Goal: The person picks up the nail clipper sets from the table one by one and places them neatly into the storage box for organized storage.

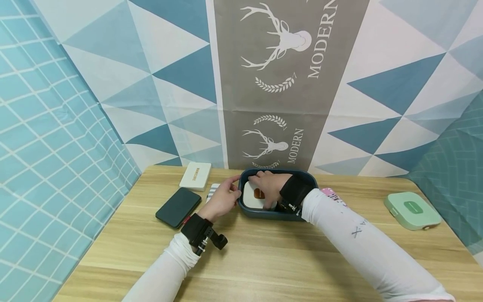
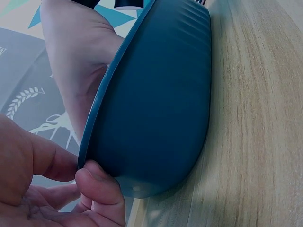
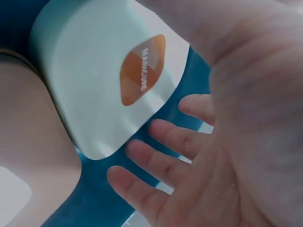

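A dark blue plastic bin [image 1: 277, 215] stands at the back of the wooden table. At its left end my left hand [image 1: 222, 200] pinches the rim, the thumb against the outer wall in the left wrist view. My right hand [image 1: 268, 186] reaches down into the bin over a white manicure case [image 3: 104, 75] with an orange-brown label. In the right wrist view its fingers [image 3: 175, 142] are extended and spread along the case's edge, while part of the case is hidden behind the hand. A beige-pink case [image 3: 33, 127] lies beside the white one in the bin.
On the left lie a white manicure box [image 1: 196, 176], a dark flat case [image 1: 179, 207] and a striped item [image 1: 213, 191] partly behind my left hand. A pink printed item [image 1: 330, 193] shows behind my right sleeve. A mint green case [image 1: 412, 210] sits far right.
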The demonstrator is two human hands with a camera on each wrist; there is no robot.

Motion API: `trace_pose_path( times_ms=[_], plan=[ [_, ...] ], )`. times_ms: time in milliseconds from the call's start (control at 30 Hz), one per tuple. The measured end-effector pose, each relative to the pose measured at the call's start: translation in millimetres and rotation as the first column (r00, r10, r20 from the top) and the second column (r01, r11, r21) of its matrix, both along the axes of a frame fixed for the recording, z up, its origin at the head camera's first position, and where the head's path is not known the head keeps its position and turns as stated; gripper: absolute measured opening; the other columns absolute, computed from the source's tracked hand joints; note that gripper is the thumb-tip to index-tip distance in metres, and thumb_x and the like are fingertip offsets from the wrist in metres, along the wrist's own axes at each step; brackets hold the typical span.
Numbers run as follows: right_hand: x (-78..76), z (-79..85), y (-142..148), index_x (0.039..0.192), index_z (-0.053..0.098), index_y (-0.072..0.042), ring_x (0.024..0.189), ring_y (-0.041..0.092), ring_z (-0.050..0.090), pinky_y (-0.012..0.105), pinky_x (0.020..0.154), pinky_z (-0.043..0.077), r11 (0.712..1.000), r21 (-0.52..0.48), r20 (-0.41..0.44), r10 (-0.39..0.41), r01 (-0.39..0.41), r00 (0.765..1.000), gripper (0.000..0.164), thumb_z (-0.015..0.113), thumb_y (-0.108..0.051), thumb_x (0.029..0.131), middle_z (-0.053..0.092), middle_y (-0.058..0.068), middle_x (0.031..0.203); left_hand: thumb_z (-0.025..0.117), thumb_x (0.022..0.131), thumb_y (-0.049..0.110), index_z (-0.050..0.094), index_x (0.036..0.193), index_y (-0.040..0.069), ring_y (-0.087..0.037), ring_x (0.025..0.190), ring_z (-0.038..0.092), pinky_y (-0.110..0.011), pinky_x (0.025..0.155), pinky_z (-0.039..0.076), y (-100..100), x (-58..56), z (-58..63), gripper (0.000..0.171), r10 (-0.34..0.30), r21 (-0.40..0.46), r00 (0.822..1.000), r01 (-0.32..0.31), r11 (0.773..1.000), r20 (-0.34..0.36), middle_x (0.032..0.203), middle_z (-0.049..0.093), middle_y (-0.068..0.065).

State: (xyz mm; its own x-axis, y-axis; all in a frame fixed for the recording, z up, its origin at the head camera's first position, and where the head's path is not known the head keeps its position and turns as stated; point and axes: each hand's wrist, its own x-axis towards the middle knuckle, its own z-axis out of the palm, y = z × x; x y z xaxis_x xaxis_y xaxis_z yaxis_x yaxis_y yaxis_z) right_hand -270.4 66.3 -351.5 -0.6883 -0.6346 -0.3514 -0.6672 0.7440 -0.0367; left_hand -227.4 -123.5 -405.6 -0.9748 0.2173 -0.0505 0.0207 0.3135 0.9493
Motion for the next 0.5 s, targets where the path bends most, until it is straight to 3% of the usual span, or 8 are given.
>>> trace_pose_path(
  times_ms=[100,300,500],
  plan=[
    [0.3,1.9,1.9,0.153,0.023,-0.012,0.124,0.023,0.037,0.033,0.090,0.044,1.000,-0.018,0.009,-0.011,0.011,1.000,0.105,0.082,-0.039,0.071,0.038,0.007,0.141,0.046,0.099,0.005,0.034,0.148,0.012,-0.027,0.068,0.054,-0.029,0.053,0.040,-0.3,0.3,-0.2,0.051,0.000,-0.003,1.000,0.000,1.000,0.000,0.099,0.048,-0.013],
    [-0.7,3.9,5.5,0.152,0.024,-0.010,0.131,0.027,0.034,0.040,0.105,0.035,0.998,-0.058,0.029,-0.012,0.014,1.000,0.111,0.086,-0.044,0.066,0.037,0.009,0.142,0.047,0.099,0.005,0.034,0.148,0.012,-0.038,0.076,0.056,-0.028,0.054,0.041,-1.3,1.4,-0.4,0.051,0.000,-0.020,1.000,0.000,1.000,-0.005,0.099,0.048,-0.013],
    [-0.9,9.9,11.3,0.152,0.023,-0.008,0.134,0.030,0.031,0.043,0.107,0.032,0.994,-0.111,0.046,-0.008,0.013,0.999,0.113,0.086,-0.044,0.066,0.035,0.012,0.144,0.048,0.099,0.005,0.035,0.148,0.012,-0.036,0.074,0.056,-0.029,0.054,0.042,-1.0,1.1,0.6,0.051,-0.001,-0.022,1.000,0.001,1.000,-0.008,0.099,0.048,-0.012]
  ],
)
